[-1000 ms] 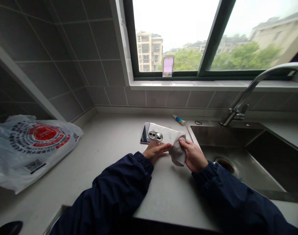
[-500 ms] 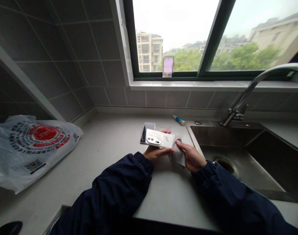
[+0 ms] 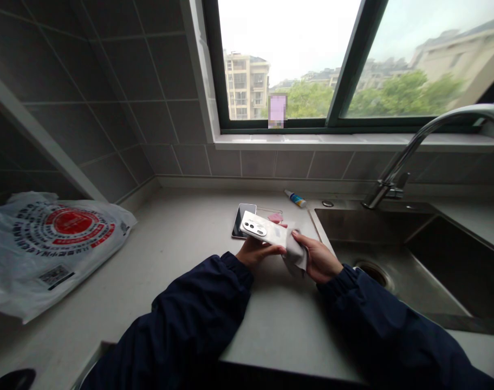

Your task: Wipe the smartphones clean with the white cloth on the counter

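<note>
My left hand (image 3: 258,253) holds a white smartphone (image 3: 265,230) up off the counter, its back with the camera bump facing up. My right hand (image 3: 319,261) pinches a grey cloth (image 3: 296,253) against the phone's lower end. Behind the held phone, a second phone with a dark screen (image 3: 244,220) lies on the counter, partly hidden. A small pink object (image 3: 274,218) and a thin transparent sheet (image 3: 269,211) lie close by.
A small tube with a blue label (image 3: 296,199) lies by the backsplash. To the right are a steel sink (image 3: 372,233) and a chrome faucet (image 3: 389,184). A white printed plastic bag (image 3: 52,244) lies at the counter's left. A window runs above the tiled wall.
The white phone has turned, its camera end swinging up and to the left. This uncovers the pink object and the transparent sheet. The cloth stays at the phone's lower end.
</note>
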A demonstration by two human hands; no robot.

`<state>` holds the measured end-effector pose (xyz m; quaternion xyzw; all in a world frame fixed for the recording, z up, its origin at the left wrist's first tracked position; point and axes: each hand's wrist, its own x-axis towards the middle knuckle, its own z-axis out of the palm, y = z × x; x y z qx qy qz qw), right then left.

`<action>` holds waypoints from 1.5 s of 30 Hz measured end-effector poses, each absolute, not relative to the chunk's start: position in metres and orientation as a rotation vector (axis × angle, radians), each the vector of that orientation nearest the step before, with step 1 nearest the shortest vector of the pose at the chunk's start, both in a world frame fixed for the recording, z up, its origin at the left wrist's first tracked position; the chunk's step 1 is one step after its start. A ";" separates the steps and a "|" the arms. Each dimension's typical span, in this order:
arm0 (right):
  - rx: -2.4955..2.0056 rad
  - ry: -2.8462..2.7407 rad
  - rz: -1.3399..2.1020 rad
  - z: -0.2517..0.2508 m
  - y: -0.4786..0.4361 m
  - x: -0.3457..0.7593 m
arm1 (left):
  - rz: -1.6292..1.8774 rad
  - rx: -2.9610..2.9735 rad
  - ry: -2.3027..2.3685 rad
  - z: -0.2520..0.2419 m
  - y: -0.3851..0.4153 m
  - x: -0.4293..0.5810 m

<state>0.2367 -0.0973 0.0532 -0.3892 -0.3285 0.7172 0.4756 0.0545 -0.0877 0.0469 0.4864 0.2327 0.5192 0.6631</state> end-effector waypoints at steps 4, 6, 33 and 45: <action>-0.952 -0.895 1.678 0.050 -0.095 0.240 | 1.146 1.071 0.495 0.041 -0.087 0.055; -0.966 -0.884 1.691 0.049 -0.095 0.241 | 1.144 1.067 0.491 0.038 -0.086 0.055; -0.887 -1.670 0.584 0.051 -0.109 0.233 | 0.802 0.677 0.547 0.033 -0.093 0.071; -0.730 -2.134 0.371 0.050 -0.122 0.226 | 0.848 0.558 0.404 0.039 -0.097 0.069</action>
